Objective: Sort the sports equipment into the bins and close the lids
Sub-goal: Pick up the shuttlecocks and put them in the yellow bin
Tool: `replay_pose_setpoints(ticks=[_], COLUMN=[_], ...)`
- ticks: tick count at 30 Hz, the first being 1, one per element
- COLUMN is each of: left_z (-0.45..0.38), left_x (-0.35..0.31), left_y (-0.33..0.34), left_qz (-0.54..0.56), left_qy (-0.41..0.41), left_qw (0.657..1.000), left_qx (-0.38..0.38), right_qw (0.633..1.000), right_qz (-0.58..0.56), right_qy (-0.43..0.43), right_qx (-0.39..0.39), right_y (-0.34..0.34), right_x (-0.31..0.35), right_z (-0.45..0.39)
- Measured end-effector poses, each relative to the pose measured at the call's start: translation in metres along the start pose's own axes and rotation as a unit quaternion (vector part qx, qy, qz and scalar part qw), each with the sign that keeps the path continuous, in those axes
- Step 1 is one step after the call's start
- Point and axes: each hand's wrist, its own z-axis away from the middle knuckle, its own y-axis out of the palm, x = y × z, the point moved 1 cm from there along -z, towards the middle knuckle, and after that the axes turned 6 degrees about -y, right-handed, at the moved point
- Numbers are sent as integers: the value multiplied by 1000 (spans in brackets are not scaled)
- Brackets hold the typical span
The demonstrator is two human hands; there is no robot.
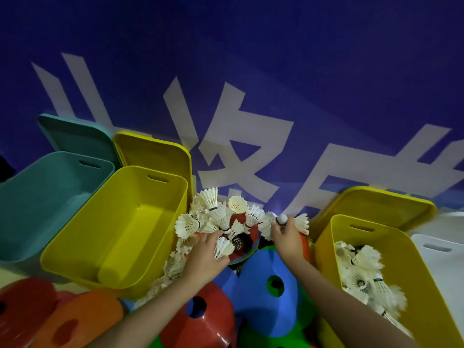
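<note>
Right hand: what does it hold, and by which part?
The right hand pinches a white feathered shuttlecock at its rounded cork end.

Four bins [120, 222]; three lids [155, 151]; perhaps six cones [271, 297]; countless shuttlecocks [216, 217].

head view, close, looking down at bins [115, 222]

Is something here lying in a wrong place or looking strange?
Yes: shuttlecocks lie heaped loose over the cones between the bins. The left yellow bin has none, and all three lids stand against the wall.
</note>
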Motion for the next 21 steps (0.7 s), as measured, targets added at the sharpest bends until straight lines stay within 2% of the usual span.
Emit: replay_pose_setpoints(ticks=[4, 9, 14, 16, 21], left_z=[23, 49, 70, 74, 72], left_x=[-30, -86, -142, -166, -221], left_y=[-12, 5, 44, 60, 104], left_qz=[42, 64, 95, 110, 117], left_qy=[21, 73, 105, 118, 112], left_qw=[999, 995, 987, 983, 978], left_qx=[-13, 35, 79, 90, 135], right_qw=[997, 986, 977, 981, 993], right_qz=[-53, -107, -131, -106, 61], right_qy=[-29, -34, -30, -29, -3], right_qx=[-50, -127, -166, -162, -101], right_y=[-45, -108, -176, -202, -259], right_x=[1, -16, -55, -78, -144], right_z=[27, 62, 93, 102, 121])
